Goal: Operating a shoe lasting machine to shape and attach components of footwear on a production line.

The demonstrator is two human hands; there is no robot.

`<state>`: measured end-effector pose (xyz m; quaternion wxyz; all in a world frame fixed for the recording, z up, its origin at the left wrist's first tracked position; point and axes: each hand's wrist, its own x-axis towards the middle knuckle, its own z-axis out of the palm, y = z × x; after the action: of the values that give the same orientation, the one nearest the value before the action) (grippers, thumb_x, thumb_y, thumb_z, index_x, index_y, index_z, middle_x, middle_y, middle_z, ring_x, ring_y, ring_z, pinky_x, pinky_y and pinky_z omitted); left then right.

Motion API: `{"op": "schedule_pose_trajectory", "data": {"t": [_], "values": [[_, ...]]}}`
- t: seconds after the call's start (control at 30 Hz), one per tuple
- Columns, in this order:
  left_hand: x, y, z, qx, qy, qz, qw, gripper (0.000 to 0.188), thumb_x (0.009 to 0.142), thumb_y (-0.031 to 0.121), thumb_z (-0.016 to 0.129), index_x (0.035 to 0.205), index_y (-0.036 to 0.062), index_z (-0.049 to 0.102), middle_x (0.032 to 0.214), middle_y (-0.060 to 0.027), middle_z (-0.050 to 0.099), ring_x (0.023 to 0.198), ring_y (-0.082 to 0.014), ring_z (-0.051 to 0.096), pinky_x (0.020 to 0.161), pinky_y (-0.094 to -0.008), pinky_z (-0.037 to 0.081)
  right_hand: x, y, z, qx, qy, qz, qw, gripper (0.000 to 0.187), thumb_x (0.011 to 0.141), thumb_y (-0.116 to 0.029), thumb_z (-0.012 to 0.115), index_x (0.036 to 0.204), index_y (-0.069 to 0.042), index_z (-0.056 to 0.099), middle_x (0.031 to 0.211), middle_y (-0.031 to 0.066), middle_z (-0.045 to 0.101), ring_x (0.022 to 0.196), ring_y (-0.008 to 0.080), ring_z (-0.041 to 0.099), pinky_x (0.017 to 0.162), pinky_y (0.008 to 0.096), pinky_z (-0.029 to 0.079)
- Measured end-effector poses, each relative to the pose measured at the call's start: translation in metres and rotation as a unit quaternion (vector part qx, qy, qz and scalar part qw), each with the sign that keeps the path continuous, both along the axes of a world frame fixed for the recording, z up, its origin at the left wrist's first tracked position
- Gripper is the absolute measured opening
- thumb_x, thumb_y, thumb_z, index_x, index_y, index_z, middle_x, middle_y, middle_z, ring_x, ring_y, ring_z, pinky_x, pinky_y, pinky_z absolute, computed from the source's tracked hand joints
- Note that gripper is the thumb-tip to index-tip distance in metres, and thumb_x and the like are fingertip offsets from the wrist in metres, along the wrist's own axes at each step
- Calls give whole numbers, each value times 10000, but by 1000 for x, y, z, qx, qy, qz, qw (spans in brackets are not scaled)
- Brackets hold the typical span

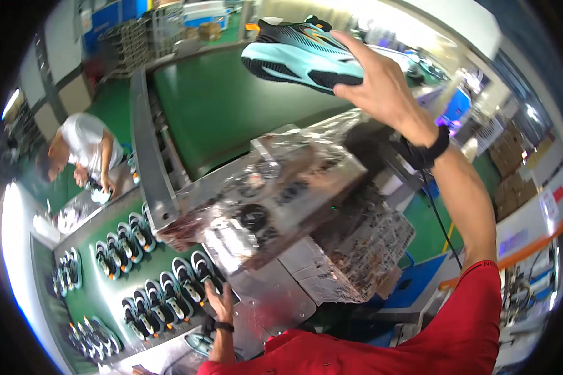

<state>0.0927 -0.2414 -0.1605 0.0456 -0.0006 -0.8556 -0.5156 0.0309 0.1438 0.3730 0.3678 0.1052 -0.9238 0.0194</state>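
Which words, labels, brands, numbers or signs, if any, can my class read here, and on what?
Red sleeve: tiny dark lettering at the hem, partly showing; not copied out.
Plastic-wrapped machine: dark marks, too blurred to read.
White-and-red label, far right: too small to read.
Raised shoe: no readable text.

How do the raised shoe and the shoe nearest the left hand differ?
The raised shoe is in the right hand; the lower shoe sits by the left hand. The raised shoe shows side and sole; the lower shoe, its top. Both are dark with pale parts.
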Motion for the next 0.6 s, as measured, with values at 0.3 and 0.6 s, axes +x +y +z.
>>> {"op": "schedule_pose_trajectory", "data": {"t": [0.3, 0.6], "values": [[115, 169, 294, 448, -404, -624, 497, 657, 983, 481, 441, 1411, -15, 397, 1359, -255, 508, 1221, -430, 525, 1066, -550, 389, 305, -4, -26, -8, 100, -107, 989, 722, 670, -79, 788, 1340, -45, 522, 1186, 115, 623, 1022, 286, 602, 944, 439, 434], [295, 282, 305, 340, -570, -737, 125, 866, 876, 598, 548, 1455, -3, 317, 1388, -271, 424, 942, -380, 608, 791, -502, 503, 575, -79, -123, -20, 11, -446, 895, 751, 688, -162, 759, 1366, -120, 438, 1451, 111, 400, 1362, 303, 374, 1133, 528, 253]]}}
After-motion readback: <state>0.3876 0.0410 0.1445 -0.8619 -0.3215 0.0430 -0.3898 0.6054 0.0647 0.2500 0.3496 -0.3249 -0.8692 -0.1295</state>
